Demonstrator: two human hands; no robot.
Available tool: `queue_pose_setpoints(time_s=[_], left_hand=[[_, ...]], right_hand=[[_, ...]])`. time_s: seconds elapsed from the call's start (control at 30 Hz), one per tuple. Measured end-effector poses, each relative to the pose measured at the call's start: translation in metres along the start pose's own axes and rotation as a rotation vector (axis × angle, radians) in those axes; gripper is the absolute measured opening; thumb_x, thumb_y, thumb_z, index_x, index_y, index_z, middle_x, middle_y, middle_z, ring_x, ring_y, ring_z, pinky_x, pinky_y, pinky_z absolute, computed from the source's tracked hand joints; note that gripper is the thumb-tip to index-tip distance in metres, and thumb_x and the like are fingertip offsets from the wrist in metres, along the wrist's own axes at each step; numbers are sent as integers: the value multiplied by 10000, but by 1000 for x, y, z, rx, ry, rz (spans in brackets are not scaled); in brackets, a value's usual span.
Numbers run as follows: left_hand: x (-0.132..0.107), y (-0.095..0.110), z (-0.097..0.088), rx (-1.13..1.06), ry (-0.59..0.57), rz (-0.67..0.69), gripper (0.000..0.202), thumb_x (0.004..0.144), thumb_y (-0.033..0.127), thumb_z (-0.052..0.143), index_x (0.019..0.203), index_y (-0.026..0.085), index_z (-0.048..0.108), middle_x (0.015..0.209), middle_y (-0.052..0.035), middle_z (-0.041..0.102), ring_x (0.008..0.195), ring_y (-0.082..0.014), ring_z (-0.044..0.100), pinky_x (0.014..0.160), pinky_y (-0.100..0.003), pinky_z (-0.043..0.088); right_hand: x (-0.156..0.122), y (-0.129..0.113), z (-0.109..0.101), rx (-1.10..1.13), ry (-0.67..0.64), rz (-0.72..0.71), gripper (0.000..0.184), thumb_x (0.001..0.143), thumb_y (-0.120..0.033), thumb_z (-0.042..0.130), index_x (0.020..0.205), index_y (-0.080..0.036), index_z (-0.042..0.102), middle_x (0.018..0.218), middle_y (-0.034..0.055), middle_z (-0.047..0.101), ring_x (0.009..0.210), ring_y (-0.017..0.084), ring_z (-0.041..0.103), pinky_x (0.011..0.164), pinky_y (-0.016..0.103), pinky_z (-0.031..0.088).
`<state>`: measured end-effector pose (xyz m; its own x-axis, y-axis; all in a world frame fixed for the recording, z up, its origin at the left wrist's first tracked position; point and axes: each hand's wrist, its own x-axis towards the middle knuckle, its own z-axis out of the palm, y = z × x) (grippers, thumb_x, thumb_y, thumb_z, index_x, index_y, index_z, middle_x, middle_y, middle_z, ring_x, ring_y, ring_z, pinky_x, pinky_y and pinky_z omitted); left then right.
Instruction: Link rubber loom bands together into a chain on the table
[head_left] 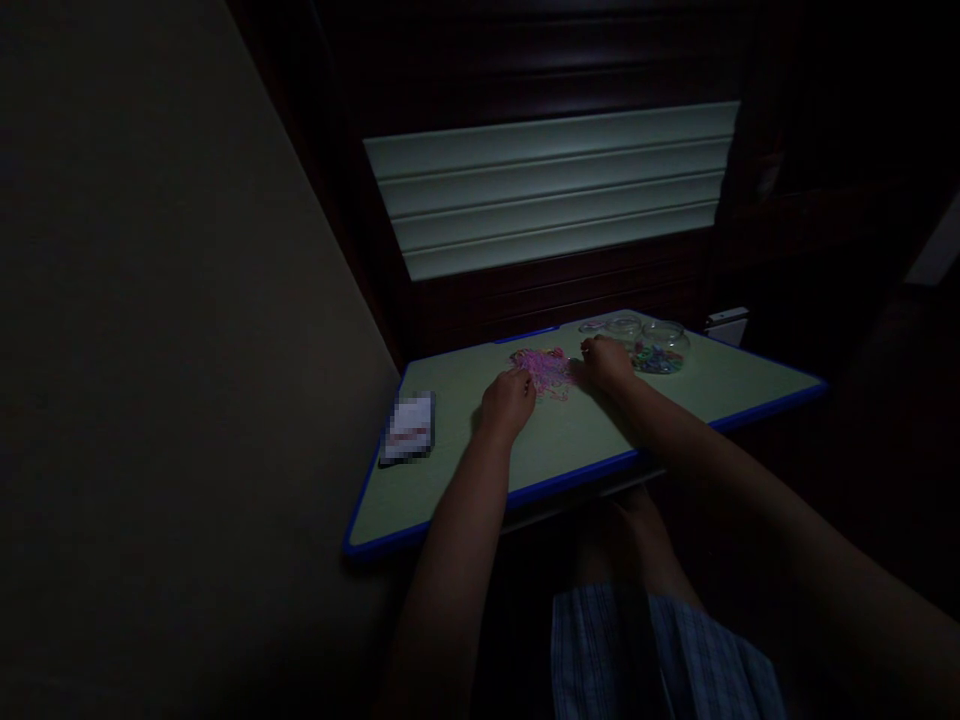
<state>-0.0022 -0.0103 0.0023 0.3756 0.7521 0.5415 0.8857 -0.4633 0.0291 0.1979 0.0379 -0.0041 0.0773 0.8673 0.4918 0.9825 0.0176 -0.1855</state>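
A heap of thin, mostly pink and purple rubber bands [551,370] lies on the pale table [457,390]. At its left edge is my left hand [510,405], its fingers curled closed against the bands; what they pinch, if anything, is hidden. My right hand [609,362] is raised just right of the heap, fingers bent together, and anything in them is too small to make out. Behind my right hand stands a round clear jar [667,345] with multicoloured bands in its bottom. A second clear round container [622,327] is partly covered by that hand.
A clear, shiny item [592,326] lies by the jars at the back edge. Left on the table is a blurred-out flat object [409,428]. Blue edging [577,478] runs round the table. A wall [300,380] borders the left side; dark panelling [555,290] stands behind. The light is dim.
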Motion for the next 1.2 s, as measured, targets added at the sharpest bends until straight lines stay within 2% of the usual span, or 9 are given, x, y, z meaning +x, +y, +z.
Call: queue_pose_setpoints(time_s=[0.43, 0.7, 0.9, 1.07, 1.2], left_hand=[[0, 3, -4, -39, -46, -29, 229, 821, 245, 372, 867, 168, 582, 896, -73, 593, 863, -161, 522, 749, -263, 395], [0, 2, -3, -19, -44, -13, 229, 820, 245, 370, 849, 167, 584, 882, -71, 598, 849, -162, 527, 728, -259, 396], [0, 3, -5, -7, -69, -50, 228, 820, 244, 375, 872, 173, 586, 914, -67, 598, 873, -161, 525, 743, -257, 397], [0, 2, -3, 7, -41, -6, 231, 824, 244, 365, 851, 175, 584, 896, -65, 602, 853, -160, 531, 728, -257, 402], [0, 1, -2, 12, -32, -8, 224, 820, 241, 367, 834, 174, 580, 883, -63, 603, 842, -162, 531, 717, -256, 403]], right_hand=[[3, 1, 5, 16, -104, -68, 369, 808, -294, 401, 1138, -187, 527, 1108, 112, 564, 1011, 214, 505, 794, 287, 374], [3, -5, 0, -71, -231, -106, 302, 787, -293, 423, 969, -174, 633, 993, 140, 615, 937, 238, 554, 772, 316, 377], [2, -6, -2, -109, -208, -85, 284, 786, -240, 410, 920, -131, 635, 967, 160, 621, 925, 231, 562, 789, 311, 366], [1, -1, -3, -75, -127, -54, 296, 793, -286, 408, 924, -139, 630, 971, 157, 618, 919, 233, 557, 766, 302, 369], [0, -3, -5, -33, -112, -31, 287, 781, -302, 431, 919, -150, 630, 956, 147, 621, 893, 223, 564, 725, 274, 377]])
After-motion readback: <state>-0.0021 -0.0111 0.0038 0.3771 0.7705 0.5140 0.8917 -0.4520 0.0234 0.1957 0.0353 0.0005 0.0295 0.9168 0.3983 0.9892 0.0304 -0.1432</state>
